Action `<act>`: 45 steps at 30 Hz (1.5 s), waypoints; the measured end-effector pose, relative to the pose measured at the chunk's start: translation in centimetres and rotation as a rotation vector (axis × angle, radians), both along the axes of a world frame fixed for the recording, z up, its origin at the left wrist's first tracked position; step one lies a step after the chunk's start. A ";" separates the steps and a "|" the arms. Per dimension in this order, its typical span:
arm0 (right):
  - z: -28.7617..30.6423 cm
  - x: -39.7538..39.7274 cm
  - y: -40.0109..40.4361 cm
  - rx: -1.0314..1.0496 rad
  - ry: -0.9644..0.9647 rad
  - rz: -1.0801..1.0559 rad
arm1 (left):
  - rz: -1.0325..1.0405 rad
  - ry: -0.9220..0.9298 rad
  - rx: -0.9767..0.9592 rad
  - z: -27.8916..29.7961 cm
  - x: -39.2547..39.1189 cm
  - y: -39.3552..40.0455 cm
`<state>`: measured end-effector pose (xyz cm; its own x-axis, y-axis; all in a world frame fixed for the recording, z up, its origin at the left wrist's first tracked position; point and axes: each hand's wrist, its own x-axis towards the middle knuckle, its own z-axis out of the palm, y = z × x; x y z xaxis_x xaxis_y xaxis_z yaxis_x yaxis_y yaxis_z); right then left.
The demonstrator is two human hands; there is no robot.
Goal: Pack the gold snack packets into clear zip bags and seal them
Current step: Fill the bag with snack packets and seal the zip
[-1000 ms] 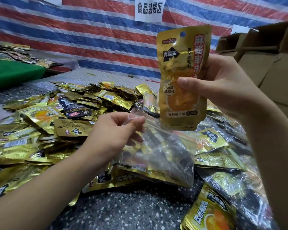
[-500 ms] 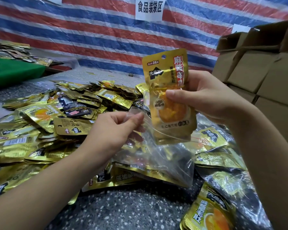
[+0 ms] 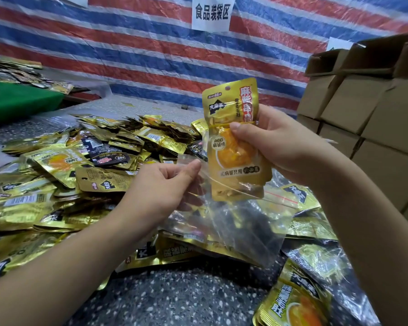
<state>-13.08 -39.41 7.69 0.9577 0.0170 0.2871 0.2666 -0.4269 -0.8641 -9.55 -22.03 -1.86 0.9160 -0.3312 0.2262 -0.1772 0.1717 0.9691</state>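
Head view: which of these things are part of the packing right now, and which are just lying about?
In use:
- left hand pinching the clear plastic zip bag at its mouth
- right hand holding the upright gold foil snack packet, lower end entering the bag
- heap of loose gold foil packets, the supply

Lying about:
- stacked brown cardboard boxes
- green cloth
- white paper sign

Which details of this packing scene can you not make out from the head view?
- Left hand fingertips: hidden behind the clear zip bag mouth.
- Whether the gold packet in the right hand has entered the bag: unclear, since film is see-through.
- Far packets on the green cloth: too small.
- Cardboard boxes: cut off by the right edge.
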 end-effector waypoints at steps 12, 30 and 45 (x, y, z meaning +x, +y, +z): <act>-0.1 -0.6 -0.7 0.042 0.332 0.301 | 0.080 0.013 -0.029 0.2 0.1 0.0; 0.7 -0.3 -2.1 0.442 0.360 0.258 | 0.067 0.050 -0.077 0.4 -0.1 0.2; 0.5 0.7 -2.6 0.499 0.342 0.094 | -0.049 -0.015 -0.123 0.5 0.1 0.3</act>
<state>-12.34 -41.98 8.23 0.9980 0.0484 -0.0410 -0.0440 0.0631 -0.9970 -9.43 -21.73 -1.32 0.8954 -0.3445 0.2819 -0.1803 0.2984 0.9373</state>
